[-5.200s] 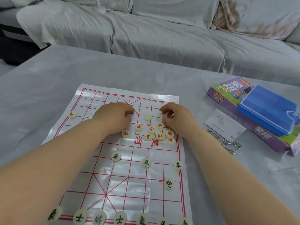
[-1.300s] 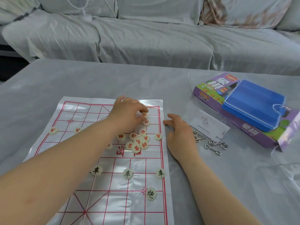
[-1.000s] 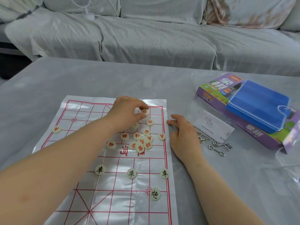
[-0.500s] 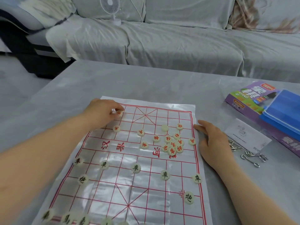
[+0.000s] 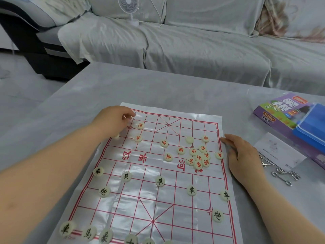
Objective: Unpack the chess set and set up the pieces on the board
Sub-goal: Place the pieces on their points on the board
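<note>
A plastic board sheet [image 5: 140,199] with a red grid lies on the grey table. Black-lettered pieces stand on its near half, among them a soldier [image 5: 160,181] and a cannon [image 5: 217,215]. Red-lettered pieces lie in a loose pile [image 5: 198,156] at mid right. Others sit singly on the far half, such as one at the far left [image 5: 140,125]. My left hand [image 5: 112,123] is at the board's far left corner, its fingertips pinching a pale piece [image 5: 129,117]. My right hand [image 5: 244,155] lies flat on the table, fingers touching the board's right edge.
At the right lie a purple game box [image 5: 279,110] with a blue plastic case [image 5: 311,125] on it, a white leaflet [image 5: 279,152] and metal wire puzzles [image 5: 283,175]. A covered sofa [image 5: 193,46] with a small fan [image 5: 130,4] stands behind the table.
My left hand has carried a piece from the pile at mid right to the far left corner. My right hand left the pile earlier and rests beside the board. The view swung left.
</note>
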A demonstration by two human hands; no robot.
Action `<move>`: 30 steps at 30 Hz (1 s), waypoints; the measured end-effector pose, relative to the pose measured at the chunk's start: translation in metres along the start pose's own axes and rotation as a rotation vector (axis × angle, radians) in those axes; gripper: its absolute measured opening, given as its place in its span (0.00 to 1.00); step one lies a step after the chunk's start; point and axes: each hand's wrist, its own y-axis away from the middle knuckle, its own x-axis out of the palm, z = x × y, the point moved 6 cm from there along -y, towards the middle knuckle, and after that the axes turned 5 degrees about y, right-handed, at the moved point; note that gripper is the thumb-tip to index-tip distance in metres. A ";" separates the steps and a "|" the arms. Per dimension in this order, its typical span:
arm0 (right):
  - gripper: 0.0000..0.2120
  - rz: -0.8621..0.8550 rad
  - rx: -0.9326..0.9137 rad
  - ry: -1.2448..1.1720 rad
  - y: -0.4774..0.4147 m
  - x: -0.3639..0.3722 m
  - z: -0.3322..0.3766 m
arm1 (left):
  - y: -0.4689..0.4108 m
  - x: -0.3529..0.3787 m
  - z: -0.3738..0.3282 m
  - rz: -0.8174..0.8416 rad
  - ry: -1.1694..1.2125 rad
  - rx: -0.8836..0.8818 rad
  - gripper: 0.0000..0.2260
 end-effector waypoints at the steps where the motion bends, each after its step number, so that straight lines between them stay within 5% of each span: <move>1: 0.16 0.002 0.002 0.002 0.000 0.000 0.001 | 0.000 0.000 0.000 0.012 -0.020 -0.011 0.12; 10: 0.16 -0.009 -0.006 0.001 0.001 -0.002 0.002 | -0.004 0.017 -0.021 0.018 -0.261 -0.034 0.18; 17: 0.16 -0.006 -0.010 0.000 0.001 -0.002 0.003 | -0.006 0.011 -0.005 0.082 -0.117 0.008 0.11; 30: 0.17 0.027 0.014 0.000 0.002 -0.003 0.005 | 0.005 -0.004 0.015 0.001 -0.105 0.007 0.17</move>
